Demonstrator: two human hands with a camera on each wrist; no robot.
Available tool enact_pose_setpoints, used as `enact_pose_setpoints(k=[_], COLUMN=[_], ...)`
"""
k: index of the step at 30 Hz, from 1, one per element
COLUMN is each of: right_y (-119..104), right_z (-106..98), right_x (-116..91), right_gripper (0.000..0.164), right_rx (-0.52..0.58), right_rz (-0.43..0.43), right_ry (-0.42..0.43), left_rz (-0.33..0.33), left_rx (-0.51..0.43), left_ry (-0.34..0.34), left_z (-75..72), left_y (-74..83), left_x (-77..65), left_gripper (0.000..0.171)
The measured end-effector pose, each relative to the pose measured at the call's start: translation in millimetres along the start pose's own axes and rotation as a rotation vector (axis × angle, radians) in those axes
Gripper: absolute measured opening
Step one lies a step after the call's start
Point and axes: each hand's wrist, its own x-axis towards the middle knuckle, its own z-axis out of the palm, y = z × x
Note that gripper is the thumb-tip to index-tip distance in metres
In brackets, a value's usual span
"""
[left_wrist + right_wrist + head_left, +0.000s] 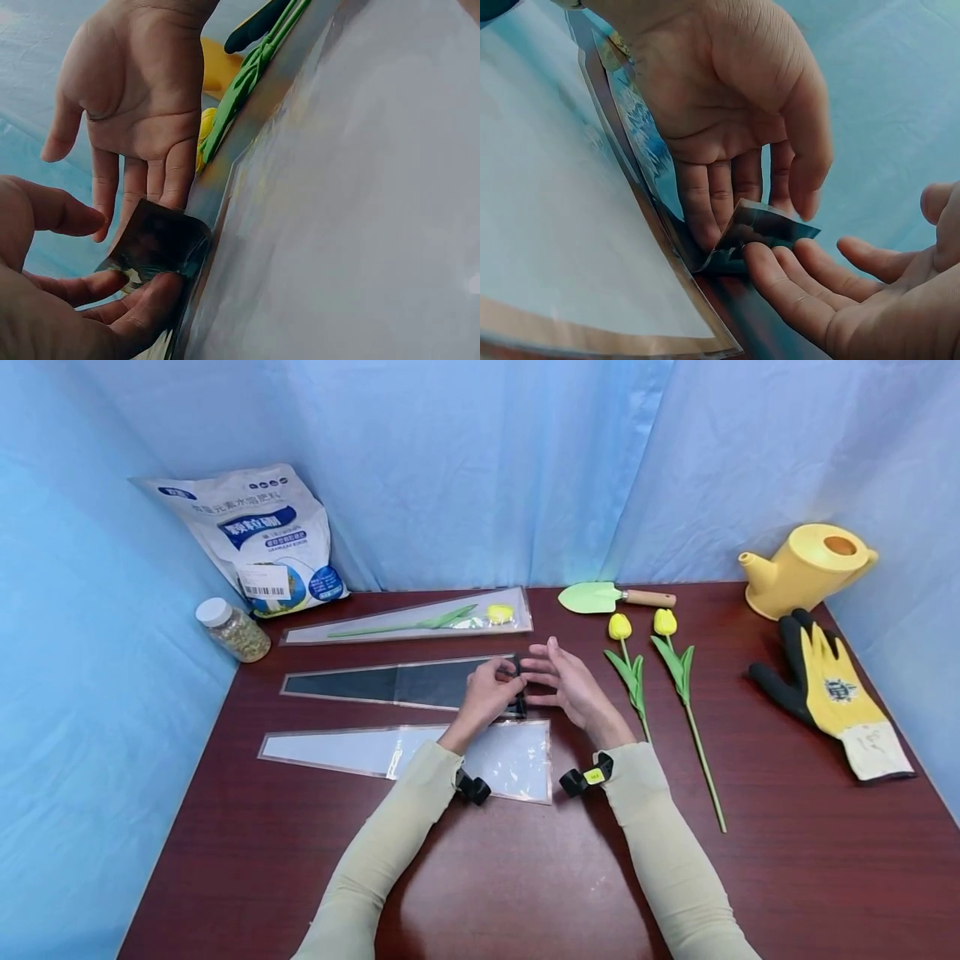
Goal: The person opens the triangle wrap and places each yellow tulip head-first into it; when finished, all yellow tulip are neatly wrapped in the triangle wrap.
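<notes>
While the left grip (489, 693) pinches the black sleeve (345, 684) at its raised end, the right grip (573, 685) is spread alongside.

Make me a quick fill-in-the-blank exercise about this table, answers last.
The left hand touches a plastic sleeve coloured ____.
Loose on the table lie ____ yellow tulips.
The watering can stands near the table's far ____ corner.
The trowel has a handle of ____.
Missing words: black; two; right; wood.

The black wrapper (423, 685) looks glossy plastic, the table (517, 885) smooth, shiny wood.
</notes>
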Motion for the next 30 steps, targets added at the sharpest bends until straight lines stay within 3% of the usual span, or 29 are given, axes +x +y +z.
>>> enact_pose_setpoints(k=[6, 12, 18, 25, 30], right_y=[2, 6, 11, 9, 1], right_z=[1, 0, -1, -3, -2], right_x=[2, 7, 12, 21, 30], right_gripper=[0.071, 0.065, 0.057, 0.048, 0.055], right_rx=[0.001, -0.049, -0.101, -0.180, -0.310], right_rz=[-0.006, 0.020, 0.046, 0.083, 0.103], right_ry=[0.005, 0.041, 0.066, 0.116, 0.122], left_rz=[0.020, 0.016, 0.015, 0.002, 0.009], left_rx=[0.001, 0.087, 0.122, 0.097, 0.099], left_ry=[0.069, 0.117, 0.121, 0.113, 0.112], left_z=[-1.1, -2.7, -4.0, -4.2, -3.0], left_y=[-4.1, -7.1, -9.1, -10.3, -12.7], left_x=[0.9, 3.2, 4.1, 5.2, 6.9], left_gripper=[0.016, 0.017, 0.016, 0.014, 0.015])
